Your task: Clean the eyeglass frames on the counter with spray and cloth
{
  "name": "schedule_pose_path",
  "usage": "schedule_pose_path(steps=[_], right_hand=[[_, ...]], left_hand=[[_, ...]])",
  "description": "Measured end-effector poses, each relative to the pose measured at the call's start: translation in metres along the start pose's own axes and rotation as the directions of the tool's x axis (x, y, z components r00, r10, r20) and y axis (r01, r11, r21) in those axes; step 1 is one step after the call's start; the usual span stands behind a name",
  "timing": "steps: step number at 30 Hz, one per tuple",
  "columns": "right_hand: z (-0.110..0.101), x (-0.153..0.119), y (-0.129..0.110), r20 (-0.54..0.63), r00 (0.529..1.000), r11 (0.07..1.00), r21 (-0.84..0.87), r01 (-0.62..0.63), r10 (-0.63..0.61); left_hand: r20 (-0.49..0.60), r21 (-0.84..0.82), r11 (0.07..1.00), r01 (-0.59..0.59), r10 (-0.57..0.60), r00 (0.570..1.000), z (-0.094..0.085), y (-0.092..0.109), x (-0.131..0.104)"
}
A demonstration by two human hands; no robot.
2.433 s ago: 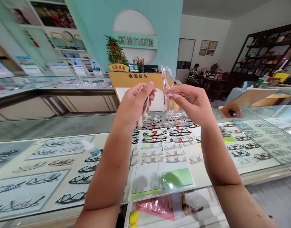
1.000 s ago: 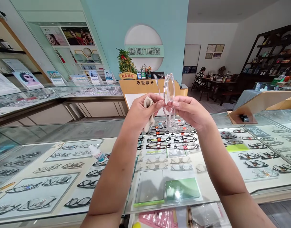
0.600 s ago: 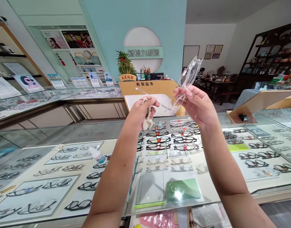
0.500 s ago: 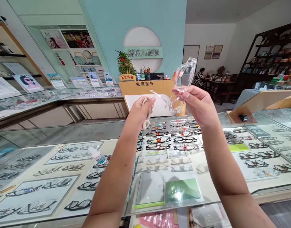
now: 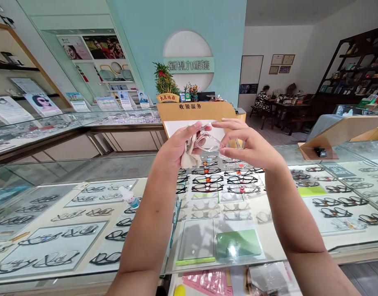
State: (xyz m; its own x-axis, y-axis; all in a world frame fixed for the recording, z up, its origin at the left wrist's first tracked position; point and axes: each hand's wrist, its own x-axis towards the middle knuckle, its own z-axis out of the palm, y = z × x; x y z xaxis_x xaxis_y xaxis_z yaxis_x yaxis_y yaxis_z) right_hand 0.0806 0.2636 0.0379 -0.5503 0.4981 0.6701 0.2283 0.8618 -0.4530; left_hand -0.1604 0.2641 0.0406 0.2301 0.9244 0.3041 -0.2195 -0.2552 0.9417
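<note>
While pinching clear glasses [image 5: 208, 143] with right hand [image 5: 252, 144], grips them, plus cloth [image 5: 190, 158] at their eight o'clock, in left hand [image 5: 179, 142].

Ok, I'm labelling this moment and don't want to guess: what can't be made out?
All in the head view:
Clear glasses: partly hidden behind the right hand.
Cloth: partly hidden by the left hand.
White and blue bottle: label print too small to read.
Pink packet: cut off by the bottom edge.
</note>
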Motion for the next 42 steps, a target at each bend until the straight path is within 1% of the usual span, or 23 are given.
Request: schedule_pose_path(steps=[5, 8, 10, 12, 15, 17, 20, 22, 24, 26, 28, 30, 33, 35, 37, 38, 39, 42], right_hand=[[-0.002, 0.0, 0.002, 0.032, 0.999, 1.0, 0.0, 0.009, -0.009], [-0.004, 0.0, 0.002, 0.049, 0.999, 1.0, -0.02, 0.002, -0.001], [-0.005, 0.0, 0.003, 0.073, 0.997, 1.0, -0.004, -0.015, 0.016], [-0.006, 0.001, 0.006, 0.138, 0.989, 0.994, 0.079, -0.071, 0.06], [-0.006, 0.003, 0.011, 0.3, 0.947, 0.935, 0.287, -0.209, 0.12], [-0.005, 0.005, 0.013, 0.385, 0.917, 0.865, 0.423, -0.271, 0.099], [0.0, 0.008, 0.014, 0.456, 0.89, 0.781, 0.547, -0.302, 0.025], [0.004, 0.009, 0.013, 0.476, 0.879, 0.756, 0.582, -0.299, -0.019], [0.008, 0.009, 0.013, 0.477, 0.877, 0.738, 0.611, -0.287, -0.053], [0.008, 0.008, 0.012, 0.45, 0.891, 0.719, 0.637, -0.278, -0.054], [0.004, 0.006, 0.01, 0.391, 0.92, 0.704, 0.658, -0.268, -0.015], [-0.002, 0.005, 0.008, 0.322, 0.946, 0.695, 0.673, -0.253, 0.033], [-0.011, 0.002, 0.005, 0.241, 0.967, 0.687, 0.69, -0.228, 0.08], [-0.016, 0.0, 0.003, 0.2, 0.976, 0.686, 0.698, -0.207, 0.092], [-0.02, -0.002, 0.0, 0.169, 0.981, 0.692, 0.697, -0.186, 0.094], [-0.021, -0.004, -0.002, 0.16, 0.983, 0.697, 0.695, -0.18, 0.095], [-0.022, -0.005, -0.004, 0.154, 0.983, 0.701, 0.691, -0.176, 0.095], [-0.024, -0.007, -0.009, 0.147, 0.985, 0.709, 0.684, -0.17, 0.095]], left_hand=[[0.02, 0.005, 1.0, -0.006, 0.006, 1.0, 0.004, 0.003, -0.001], [-0.003, -0.007, 1.0, -0.006, 0.006, 1.0, 0.006, 0.003, 0.0], [-0.028, -0.026, 0.999, -0.025, 0.024, 0.999, 0.006, 0.002, 0.0], [-0.044, -0.042, 0.998, -0.052, 0.05, 0.998, 0.007, 0.002, 0.0], [-0.047, -0.031, 0.997, -0.069, 0.068, 0.997, 0.008, 0.004, -0.002], [-0.049, -0.005, 0.997, -0.071, 0.071, 0.996, 0.009, 0.005, -0.005], [-0.036, -0.024, 0.996, -0.086, 0.085, 0.996, 0.011, 0.006, -0.011], [-0.045, -0.052, 0.995, -0.09, 0.087, 0.995, 0.014, 0.007, -0.015], [-0.069, -0.071, 0.996, -0.061, 0.056, 0.996, 0.017, 0.01, -0.018], [-0.098, -0.106, 0.994, -0.022, 0.011, 0.995, 0.019, 0.011, -0.019], [-0.132, -0.16, 0.987, 0.021, -0.042, 0.99, 0.018, 0.008, -0.02], [-0.17, -0.186, 0.979, 0.086, -0.118, 0.978, 0.012, -0.005, -0.023], [-0.209, -0.129, 0.959, 0.253, -0.276, 0.938, -0.001, -0.04, -0.04], [-0.278, -0.024, 0.927, 0.374, -0.366, 0.888, -0.011, -0.069, -0.062], [-0.36, 0.106, 0.861, 0.498, -0.433, 0.826, -0.021, -0.097, -0.088], [-0.398, 0.171, 0.824, 0.539, -0.443, 0.803, -0.026, -0.109, -0.101], [-0.436, 0.232, 0.802, 0.55, -0.42, 0.796, -0.031, -0.121, -0.113], [-0.487, 0.444, 0.778, 0.445, -0.207, 0.849, -0.048, -0.145, -0.14]])
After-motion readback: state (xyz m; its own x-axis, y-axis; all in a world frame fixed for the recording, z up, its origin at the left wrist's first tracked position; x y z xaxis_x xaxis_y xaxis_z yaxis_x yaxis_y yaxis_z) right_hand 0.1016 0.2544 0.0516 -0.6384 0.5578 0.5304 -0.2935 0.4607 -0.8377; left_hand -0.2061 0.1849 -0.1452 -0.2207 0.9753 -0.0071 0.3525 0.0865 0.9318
